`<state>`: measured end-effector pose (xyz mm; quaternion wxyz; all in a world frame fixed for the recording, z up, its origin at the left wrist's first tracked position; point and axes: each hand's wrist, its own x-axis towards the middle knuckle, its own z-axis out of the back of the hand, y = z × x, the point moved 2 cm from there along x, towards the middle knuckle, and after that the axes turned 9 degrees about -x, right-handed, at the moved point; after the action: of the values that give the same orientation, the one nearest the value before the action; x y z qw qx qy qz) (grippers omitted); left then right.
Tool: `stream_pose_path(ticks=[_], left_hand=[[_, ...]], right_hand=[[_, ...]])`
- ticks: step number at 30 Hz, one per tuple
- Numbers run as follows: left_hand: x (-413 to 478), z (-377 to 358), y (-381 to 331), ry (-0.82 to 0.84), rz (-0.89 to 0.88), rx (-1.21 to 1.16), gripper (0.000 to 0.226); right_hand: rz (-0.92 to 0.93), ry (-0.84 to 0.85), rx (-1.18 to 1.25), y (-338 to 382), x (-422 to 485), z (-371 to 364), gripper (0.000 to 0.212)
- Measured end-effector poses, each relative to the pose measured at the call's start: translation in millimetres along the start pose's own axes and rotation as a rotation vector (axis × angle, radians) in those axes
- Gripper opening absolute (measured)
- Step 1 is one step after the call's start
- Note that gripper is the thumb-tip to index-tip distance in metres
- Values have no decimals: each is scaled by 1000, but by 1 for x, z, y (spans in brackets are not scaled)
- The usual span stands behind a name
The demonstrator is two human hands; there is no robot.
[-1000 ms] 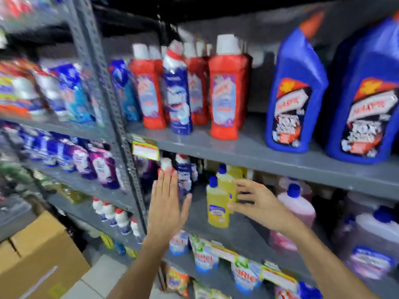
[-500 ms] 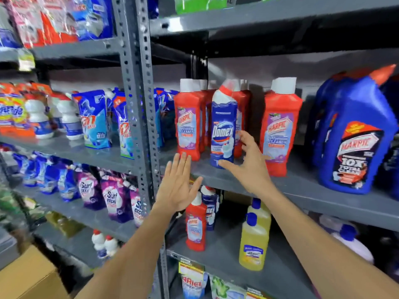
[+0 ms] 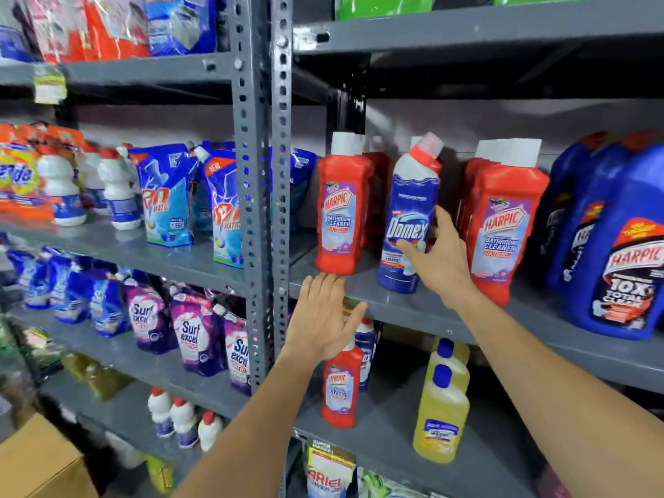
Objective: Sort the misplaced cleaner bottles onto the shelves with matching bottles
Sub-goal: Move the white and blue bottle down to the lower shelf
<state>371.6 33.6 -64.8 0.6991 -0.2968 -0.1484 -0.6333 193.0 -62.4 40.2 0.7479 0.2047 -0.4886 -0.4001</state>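
Gripping one Domex bottle (image 3: 407,224), right hand (image 3: 436,258); left hand (image 3: 321,319) open

On the middle shelf (image 3: 413,307) the Domex bottle (image 3: 407,224) stands between two rows of Harpic bathroom-cleaner bottles (image 3: 339,217), large Harpic jugs (image 3: 618,253) to their right, while one Harpic bottle (image 3: 341,389) stands on the shelf below, left of two capped bottles (image 3: 440,415).

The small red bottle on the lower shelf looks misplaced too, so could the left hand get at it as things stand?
Probably yes. The left hand is open and empty, hovering just above the small red bottle, which stands at the shelf's front with nothing before it.
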Motion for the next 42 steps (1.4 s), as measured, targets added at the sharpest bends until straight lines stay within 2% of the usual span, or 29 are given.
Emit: stream_pose_path(ticks=[6, 10, 12, 15, 19, 24, 31, 40, 42], left_hand=[[0, 2, 1, 2, -13, -32, 73], [-1, 9, -3, 29, -9, -16, 72], [-9, 10, -3, -18, 7, -46, 76], [-38, 7, 3, -122, 37, -100, 79], [-88, -21, 14, -136, 116, -93, 82], [-148, -82, 31, 77, 226, -130, 85], [-188, -157, 63, 471, 304, -77, 90], [-177, -222, 98, 748, 391, -120, 86], [-182, -227, 100, 759, 388, -101, 84]], right_hand=[[0, -5, 124, 1, -25, 24, 70], [11, 10, 127, 5, -41, 47, 76], [17, 30, 162, 6, -52, 58, 78], [36, 49, 257, 4, -77, 70, 67], [37, 100, 309, -10, -113, 64, 66], [-41, 213, 291, -57, -160, 26, 72], [-185, 289, 74, -139, -214, -51, 67], [-364, 182, -117, -208, -213, -139, 56], [-372, 156, -152, -215, -201, -151, 58]])
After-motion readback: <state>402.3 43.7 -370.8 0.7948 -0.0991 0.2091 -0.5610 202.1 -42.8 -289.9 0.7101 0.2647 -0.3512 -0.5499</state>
